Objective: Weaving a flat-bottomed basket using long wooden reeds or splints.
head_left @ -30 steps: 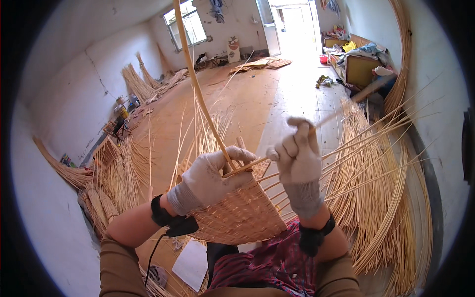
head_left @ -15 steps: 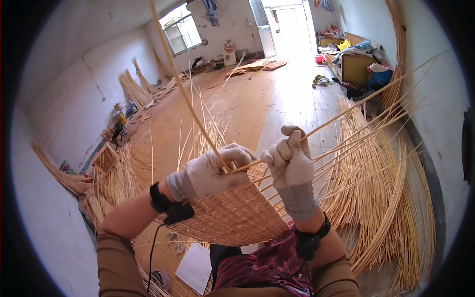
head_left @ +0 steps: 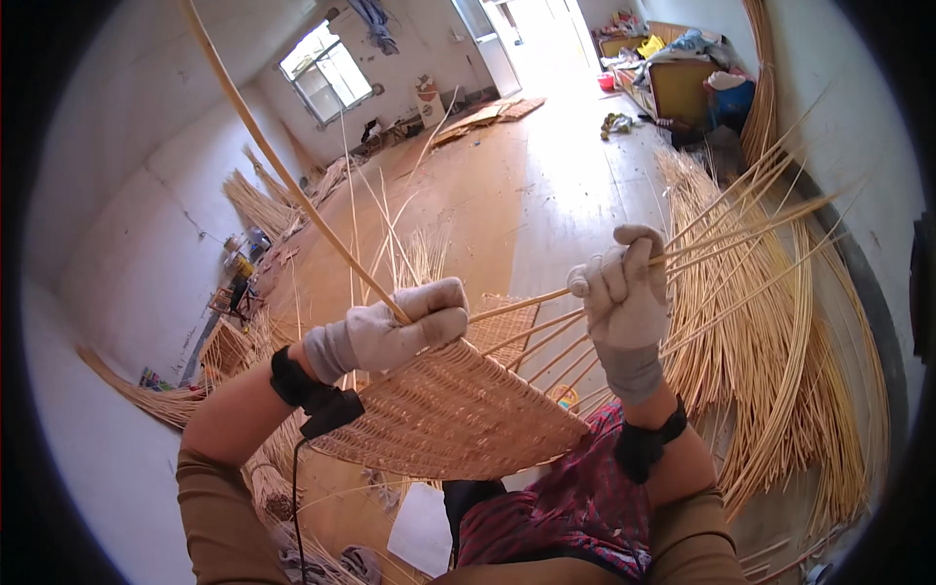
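Grips the upper corner of a wicker panel in the gloved left hand, fingers closed on that edge and on the lower end of a thick cane slanting to the upper left. Clamps a stretch of cane in the gloved right hand, fingers together around it; cannot tell whether joined to the thick cane inside the left fist. Keeps the panel tilted above the lap, lower right corner at a red checked cloth. Judging by the thin, close weave, likely to handle as light, springy and fairly stiff, with little slip under gloves but some risk of cracking at sharp bends. Best taken by the dense edge, not by the flexible loose rods at the right. Shows no legible brand, label or writing on panel or canes.
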The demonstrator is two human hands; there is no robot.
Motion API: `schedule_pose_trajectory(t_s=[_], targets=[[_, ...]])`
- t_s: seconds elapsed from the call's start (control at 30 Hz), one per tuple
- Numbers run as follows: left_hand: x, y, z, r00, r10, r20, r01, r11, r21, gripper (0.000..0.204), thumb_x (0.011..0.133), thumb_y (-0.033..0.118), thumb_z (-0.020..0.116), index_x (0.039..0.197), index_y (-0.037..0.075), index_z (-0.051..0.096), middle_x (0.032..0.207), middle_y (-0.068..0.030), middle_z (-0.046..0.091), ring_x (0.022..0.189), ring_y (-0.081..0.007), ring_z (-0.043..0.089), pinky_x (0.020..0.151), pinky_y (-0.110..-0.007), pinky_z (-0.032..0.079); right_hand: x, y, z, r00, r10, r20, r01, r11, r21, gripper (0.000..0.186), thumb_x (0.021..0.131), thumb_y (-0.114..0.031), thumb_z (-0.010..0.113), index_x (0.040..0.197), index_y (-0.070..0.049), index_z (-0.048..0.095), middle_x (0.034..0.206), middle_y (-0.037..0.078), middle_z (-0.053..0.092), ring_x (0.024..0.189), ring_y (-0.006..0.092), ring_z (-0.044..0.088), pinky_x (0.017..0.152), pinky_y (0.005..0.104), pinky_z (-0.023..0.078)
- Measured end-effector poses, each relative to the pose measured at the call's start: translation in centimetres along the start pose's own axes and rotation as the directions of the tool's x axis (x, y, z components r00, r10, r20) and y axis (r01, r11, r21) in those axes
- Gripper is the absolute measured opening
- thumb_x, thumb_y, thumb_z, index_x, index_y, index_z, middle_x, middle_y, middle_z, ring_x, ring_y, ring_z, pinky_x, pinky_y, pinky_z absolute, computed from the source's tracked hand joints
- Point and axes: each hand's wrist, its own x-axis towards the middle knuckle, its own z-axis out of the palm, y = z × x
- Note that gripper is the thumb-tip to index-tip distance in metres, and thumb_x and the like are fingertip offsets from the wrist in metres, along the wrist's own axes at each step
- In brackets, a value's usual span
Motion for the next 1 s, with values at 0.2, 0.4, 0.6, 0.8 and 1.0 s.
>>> schedule_pose_trajectory(t_s=[0.2, 0.4, 0.6, 0.8, 1.0], targets=[[0.2, 0.4, -0.9, 0.995, -0.078, 0.060, 0.075, 0.996, 0.045, 0.018, 0.110, 0.022, 0.050, 0.102, 0.006, 0.054, 0.089, 0.0039, 0.047, 0.082, -0.0078, 0.044, 0.076, -0.025, 0.042, -7.4, 4.2, -1.0, 0.986, -0.168, 0.002, 0.158, 0.923, -0.350, 0.022, 0.110, -0.024, 0.051, 0.118, -0.003, 0.055, 0.069, -0.001, 0.046, 0.063, 0.0118, 0.050, 0.078, 0.0394, 0.055], [0.6, -1.6, -1.9, 1.000, -0.018, 0.012, 0.016, 0.989, 0.144, 0.020, 0.106, 0.022, 0.056, 0.113, 0.003, 0.059, 0.095, 0.0007, 0.050, 0.086, -0.0082, 0.049, 0.077, -0.025, 0.044, -16.0, 8.7, 1.0, 0.982, 0.055, -0.179, -0.112, 0.939, -0.325, 0.025, 0.107, -0.031, 0.056, 0.113, -0.006, 0.059, 0.088, 0.010, 0.065, 0.075, 0.0151, 0.059, 0.082, 0.0371, 0.059], [0.9, -3.6, 0.4, 0.957, 0.264, -0.124, -0.242, 0.956, 0.169, 0.055, 0.083, 0.019, 0.086, 0.131, 0.007, 0.062, 0.100, -0.0004, 0.053, 0.090, -0.0117, 0.052, 0.081, -0.026, 0.045, -15.0, 8.8, -0.4, 0.961, 0.169, -0.218, -0.202, 0.970, -0.139, 0.031, 0.107, -0.030, 0.055, 0.114, -0.001, 0.063, 0.103, 0.013, 0.070, 0.077, 0.0113, 0.059, 0.070, 0.0290, 0.059], [1.9, -1.7, 0.7, 0.988, 0.082, -0.130, -0.029, 0.930, 0.367, 0.027, 0.075, 0.000, 0.087, 0.093, 0.008, 0.068, 0.101, -0.0001, 0.061, 0.096, -0.0124, 0.059, 0.086, -0.029, 0.050, -16.8, 9.4, 0.5, 0.975, 0.090, -0.205, -0.137, 0.964, -0.227, 0.022, 0.107, -0.011, 0.055, 0.123, 0.001, 0.063, 0.123, 0.013, 0.068, 0.100, 0.0152, 0.066, 0.090, 0.0322, 0.058], [2.5, -0.6, 0.5, 0.991, -0.067, -0.120, 0.109, 0.915, 0.389, 0.025, 0.076, 0.005, 0.089, 0.093, 0.007, 0.070, 0.096, -0.0011, 0.062, 0.091, -0.0119, 0.062, 0.082, -0.029, 0.053, -17.1, 7.4, 2.2, 0.972, 0.145, -0.184, -0.208, 0.894, -0.397, 0.030, 0.105, 0.004, 0.048, 0.133, 0.001, 0.058, 0.128, 0.014, 0.067, 0.120, 0.0204, 0.065, 0.104, 0.0350, 0.053]])
